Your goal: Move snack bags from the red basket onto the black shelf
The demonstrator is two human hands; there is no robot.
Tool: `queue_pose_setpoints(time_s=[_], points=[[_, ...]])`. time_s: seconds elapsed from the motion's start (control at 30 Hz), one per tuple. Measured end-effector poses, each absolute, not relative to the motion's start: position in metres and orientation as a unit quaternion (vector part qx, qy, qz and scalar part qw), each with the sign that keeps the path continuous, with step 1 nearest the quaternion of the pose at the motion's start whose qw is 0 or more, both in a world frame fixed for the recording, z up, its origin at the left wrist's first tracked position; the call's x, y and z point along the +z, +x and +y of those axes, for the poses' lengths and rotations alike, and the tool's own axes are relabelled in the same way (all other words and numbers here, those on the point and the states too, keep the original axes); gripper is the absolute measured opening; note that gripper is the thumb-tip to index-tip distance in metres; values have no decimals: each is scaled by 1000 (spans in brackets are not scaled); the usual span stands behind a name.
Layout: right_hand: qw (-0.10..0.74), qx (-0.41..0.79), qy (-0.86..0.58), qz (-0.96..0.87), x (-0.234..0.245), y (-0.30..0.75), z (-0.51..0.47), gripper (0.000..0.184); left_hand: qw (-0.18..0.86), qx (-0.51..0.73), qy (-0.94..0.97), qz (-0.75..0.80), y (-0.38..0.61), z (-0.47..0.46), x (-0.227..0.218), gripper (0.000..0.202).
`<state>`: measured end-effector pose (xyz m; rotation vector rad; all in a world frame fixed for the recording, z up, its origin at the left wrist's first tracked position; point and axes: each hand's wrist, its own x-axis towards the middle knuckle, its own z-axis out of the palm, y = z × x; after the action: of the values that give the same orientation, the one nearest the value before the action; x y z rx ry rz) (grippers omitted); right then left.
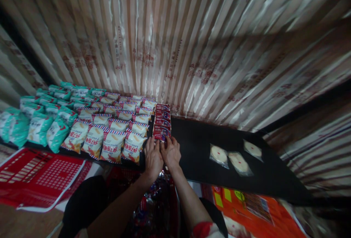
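A narrow column of small red and purple snack packets (162, 121) lies on the black table, one behind another. At its near end, my left hand (153, 156) has curled fingers on the lower left of the closest packet (161, 135). My right hand (171, 154) grips the same packet from the lower right, close beside the left. The fingertips partly hide its near edge. Just left of the column stand rows of white snack bags (112, 144) with striped tops. Below my forearms, more shiny red and purple packets (155, 201) fill a dark container between my knees.
Teal snack bags (40, 128) stand in rows at the table's far left. Flat round items in clear wrappers (241, 163) lie on the right of the black table (189, 139). A red basket (49, 176) and an orange bag (246, 208) are below; a pleated curtain (164, 40) hangs behind.
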<state>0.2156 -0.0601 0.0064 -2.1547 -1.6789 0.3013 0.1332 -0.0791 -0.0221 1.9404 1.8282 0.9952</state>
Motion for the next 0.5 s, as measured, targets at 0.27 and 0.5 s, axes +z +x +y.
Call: queue_pose_setpoints(time_s=[0.27,0.5], points=[[232,67,-752,-613,0,220,-57,44,123,291,760,568,132,-71,-50,47],[242,84,-626,-736,0,220,-30,44,117,319,755,561,136,-72,-57,55]])
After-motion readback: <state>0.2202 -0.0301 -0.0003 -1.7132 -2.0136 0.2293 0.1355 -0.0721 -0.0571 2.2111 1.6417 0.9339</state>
